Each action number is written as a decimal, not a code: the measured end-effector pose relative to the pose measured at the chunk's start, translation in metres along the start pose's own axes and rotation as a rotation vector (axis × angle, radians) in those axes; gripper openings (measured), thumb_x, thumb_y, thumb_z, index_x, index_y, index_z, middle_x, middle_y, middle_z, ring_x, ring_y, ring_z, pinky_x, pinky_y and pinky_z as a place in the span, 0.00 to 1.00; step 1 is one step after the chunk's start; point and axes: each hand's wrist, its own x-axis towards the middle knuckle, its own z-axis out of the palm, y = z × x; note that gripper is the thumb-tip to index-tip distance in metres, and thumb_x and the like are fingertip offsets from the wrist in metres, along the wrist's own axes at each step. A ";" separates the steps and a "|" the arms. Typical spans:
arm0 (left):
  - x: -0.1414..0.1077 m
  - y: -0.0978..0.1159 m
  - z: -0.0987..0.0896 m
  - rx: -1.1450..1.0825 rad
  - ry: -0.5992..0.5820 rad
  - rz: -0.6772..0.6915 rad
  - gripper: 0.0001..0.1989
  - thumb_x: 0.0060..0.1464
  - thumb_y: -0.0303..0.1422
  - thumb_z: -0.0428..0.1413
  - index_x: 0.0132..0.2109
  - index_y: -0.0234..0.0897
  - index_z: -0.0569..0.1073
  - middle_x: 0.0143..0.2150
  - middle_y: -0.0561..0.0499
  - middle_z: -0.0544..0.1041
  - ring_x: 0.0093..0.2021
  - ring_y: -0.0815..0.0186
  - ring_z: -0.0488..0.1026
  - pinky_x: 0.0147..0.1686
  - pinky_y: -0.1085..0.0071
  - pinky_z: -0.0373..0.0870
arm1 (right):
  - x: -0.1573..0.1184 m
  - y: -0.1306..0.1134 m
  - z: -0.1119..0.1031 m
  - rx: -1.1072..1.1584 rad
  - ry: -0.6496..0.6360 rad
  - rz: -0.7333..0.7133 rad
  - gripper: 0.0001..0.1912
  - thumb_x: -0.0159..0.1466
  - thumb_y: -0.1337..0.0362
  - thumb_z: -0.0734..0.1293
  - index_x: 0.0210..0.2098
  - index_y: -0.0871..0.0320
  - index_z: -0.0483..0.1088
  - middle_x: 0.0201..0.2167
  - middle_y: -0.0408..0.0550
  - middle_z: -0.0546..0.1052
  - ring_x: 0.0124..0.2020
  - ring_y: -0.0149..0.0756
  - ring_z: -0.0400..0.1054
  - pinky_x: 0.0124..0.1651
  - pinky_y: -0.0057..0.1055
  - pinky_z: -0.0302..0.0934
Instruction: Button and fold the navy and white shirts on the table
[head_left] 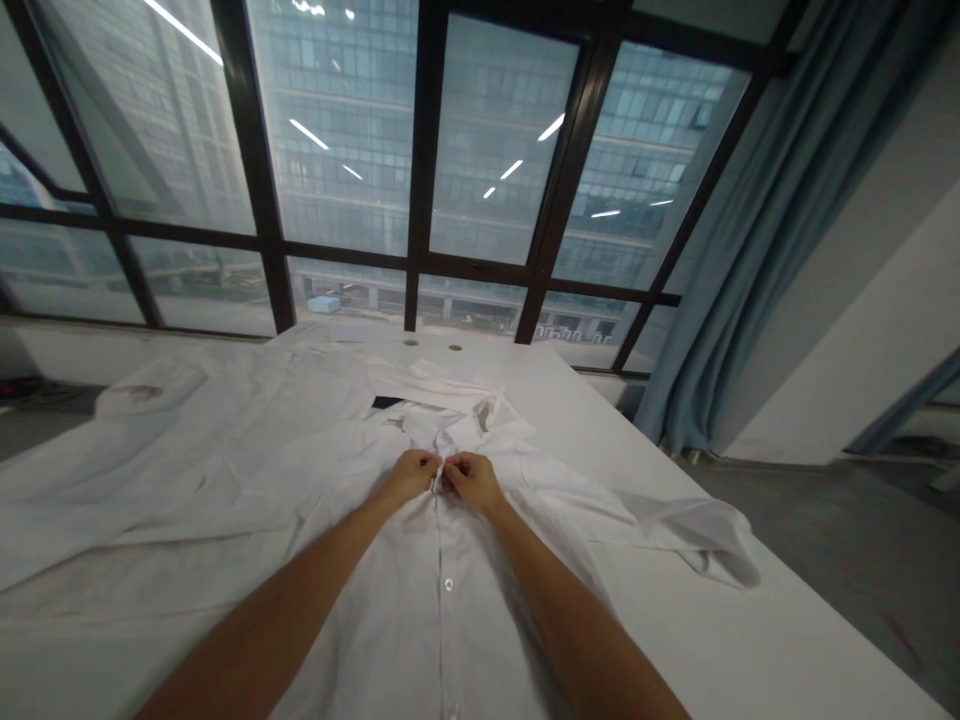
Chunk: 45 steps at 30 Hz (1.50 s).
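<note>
A tall bank of windows [496, 150] in dark frames fills the far side, with a glass-fronted building beyond and strip lights mirrored in the panes. Below it a white table [720, 640] reaches toward the glass. Across its left part lies a broad, rumpled spread of white cloth [217, 440], and at the right a blue-grey curtain [772, 230] hangs in folds.

The white shirt [484, 590] lies on the table directly in front of the person, collar toward the windows, front facing up. Its cloth is plain and softly creased; the front edge runs down the middle, and one sleeve [694, 525] stretches out to the right, its end near the table's edge.

The left hand [411, 474] and right hand [472, 482] meet at the upper front below the collar [461, 428], fingertips pinching the shirt's front edge from either side. Near the collar sits a small dark patch [387, 402], perhaps a label, too blurred to read. Smallest is a pale round button [448, 584] below the hands.
</note>
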 end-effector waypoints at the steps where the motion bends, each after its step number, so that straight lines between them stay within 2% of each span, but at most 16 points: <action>1: 0.000 0.000 0.001 0.009 0.012 0.013 0.17 0.52 0.39 0.46 0.20 0.36 0.65 0.16 0.57 0.62 0.20 0.70 0.60 0.23 0.74 0.54 | 0.000 0.000 0.000 0.006 0.002 0.008 0.12 0.57 0.58 0.62 0.29 0.60 0.71 0.20 0.45 0.76 0.21 0.31 0.70 0.23 0.23 0.61; 8: -0.001 0.006 0.004 0.055 0.056 0.112 0.14 0.54 0.36 0.46 0.26 0.35 0.69 0.23 0.54 0.68 0.29 0.67 0.66 0.29 0.73 0.60 | -0.003 -0.008 -0.001 0.057 0.046 0.038 0.09 0.56 0.58 0.63 0.27 0.58 0.68 0.18 0.43 0.74 0.19 0.31 0.69 0.22 0.23 0.61; 14: -0.005 0.009 0.001 0.123 0.068 0.121 0.11 0.57 0.32 0.47 0.32 0.34 0.73 0.30 0.50 0.76 0.34 0.66 0.71 0.35 0.72 0.65 | -0.001 -0.009 -0.001 0.127 0.012 0.079 0.11 0.55 0.55 0.64 0.25 0.58 0.66 0.15 0.41 0.71 0.17 0.30 0.66 0.20 0.23 0.59; 18: -0.016 0.021 -0.004 0.338 0.112 0.138 0.11 0.60 0.35 0.49 0.39 0.36 0.74 0.37 0.48 0.78 0.37 0.65 0.73 0.38 0.72 0.66 | 0.001 -0.013 -0.003 -0.059 0.011 0.088 0.12 0.58 0.58 0.62 0.24 0.59 0.68 0.15 0.42 0.70 0.17 0.30 0.65 0.22 0.24 0.59; 21: -0.021 0.025 -0.017 0.578 0.154 0.182 0.11 0.60 0.35 0.49 0.45 0.38 0.73 0.44 0.46 0.77 0.46 0.62 0.72 0.44 0.68 0.66 | -0.002 -0.025 -0.015 -0.383 0.078 0.038 0.13 0.61 0.59 0.60 0.30 0.59 0.73 0.25 0.47 0.77 0.28 0.33 0.70 0.33 0.26 0.62; 24: -0.020 0.015 -0.037 0.766 0.070 0.235 0.17 0.60 0.36 0.49 0.54 0.38 0.70 0.56 0.44 0.73 0.57 0.58 0.66 0.55 0.60 0.60 | -0.008 -0.033 -0.039 -0.769 0.136 0.146 0.18 0.64 0.57 0.59 0.47 0.57 0.72 0.45 0.55 0.76 0.47 0.43 0.69 0.48 0.36 0.61; 27: -0.013 -0.007 -0.054 0.859 -0.105 0.166 0.24 0.61 0.43 0.47 0.61 0.40 0.64 0.65 0.44 0.63 0.64 0.54 0.58 0.62 0.49 0.48 | -0.010 -0.023 -0.062 -0.979 -0.034 0.339 0.33 0.63 0.45 0.58 0.63 0.52 0.58 0.64 0.58 0.58 0.64 0.56 0.50 0.58 0.56 0.49; 29: -0.007 -0.021 -0.058 0.871 -0.164 0.113 0.28 0.62 0.47 0.43 0.65 0.41 0.59 0.69 0.44 0.55 0.68 0.53 0.51 0.62 0.43 0.43 | -0.007 -0.011 -0.073 -0.997 -0.151 0.369 0.39 0.62 0.38 0.54 0.67 0.50 0.51 0.69 0.56 0.47 0.68 0.58 0.37 0.59 0.63 0.40; 30: -0.003 -0.026 -0.057 0.871 -0.167 0.095 0.29 0.63 0.47 0.41 0.66 0.41 0.57 0.70 0.44 0.52 0.69 0.52 0.48 0.62 0.43 0.42 | -0.004 -0.005 -0.077 -0.996 -0.179 0.350 0.40 0.63 0.37 0.52 0.67 0.50 0.49 0.70 0.55 0.45 0.69 0.57 0.34 0.60 0.63 0.37; 32: 0.005 -0.030 -0.054 0.873 -0.157 0.062 0.30 0.63 0.47 0.39 0.67 0.40 0.55 0.71 0.44 0.49 0.70 0.51 0.45 0.62 0.42 0.40 | 0.004 0.002 -0.081 -1.009 -0.169 0.276 0.39 0.64 0.38 0.51 0.67 0.52 0.50 0.70 0.56 0.46 0.69 0.55 0.35 0.61 0.61 0.35; 35: 0.012 -0.022 -0.051 0.873 -0.123 0.053 0.29 0.63 0.45 0.41 0.67 0.39 0.57 0.70 0.42 0.51 0.69 0.50 0.47 0.62 0.42 0.40 | 0.010 -0.004 -0.078 -1.092 -0.048 0.147 0.33 0.66 0.44 0.54 0.63 0.58 0.58 0.66 0.60 0.55 0.67 0.53 0.43 0.62 0.56 0.35; 37: 0.009 -0.010 -0.050 0.877 -0.067 0.117 0.27 0.61 0.43 0.45 0.65 0.39 0.60 0.69 0.41 0.56 0.68 0.52 0.50 0.63 0.46 0.43 | 0.007 -0.019 -0.069 -1.134 0.026 0.052 0.26 0.67 0.50 0.57 0.56 0.61 0.65 0.61 0.62 0.63 0.63 0.50 0.51 0.62 0.50 0.40; 39: 0.000 0.006 -0.047 0.874 -0.012 0.187 0.22 0.59 0.38 0.48 0.59 0.39 0.67 0.64 0.40 0.64 0.65 0.53 0.57 0.61 0.53 0.50 | -0.001 -0.036 -0.054 -1.090 0.047 0.001 0.19 0.66 0.54 0.58 0.48 0.60 0.71 0.52 0.61 0.72 0.55 0.46 0.61 0.58 0.42 0.50; 42: -0.023 0.028 -0.038 0.772 -0.003 0.149 0.14 0.58 0.34 0.49 0.45 0.38 0.76 0.48 0.42 0.77 0.50 0.57 0.71 0.49 0.64 0.64 | -0.016 -0.056 -0.027 -0.942 -0.027 0.073 0.18 0.63 0.50 0.62 0.35 0.57 0.74 0.36 0.56 0.78 0.40 0.43 0.71 0.43 0.35 0.60; 45: -0.045 0.043 -0.023 0.603 -0.046 0.037 0.10 0.55 0.32 0.51 0.37 0.39 0.77 0.37 0.47 0.79 0.38 0.63 0.75 0.38 0.71 0.66 | -0.026 -0.061 -0.009 -0.861 -0.104 0.147 0.16 0.55 0.51 0.69 0.28 0.58 0.75 0.30 0.58 0.78 0.34 0.46 0.73 0.35 0.34 0.61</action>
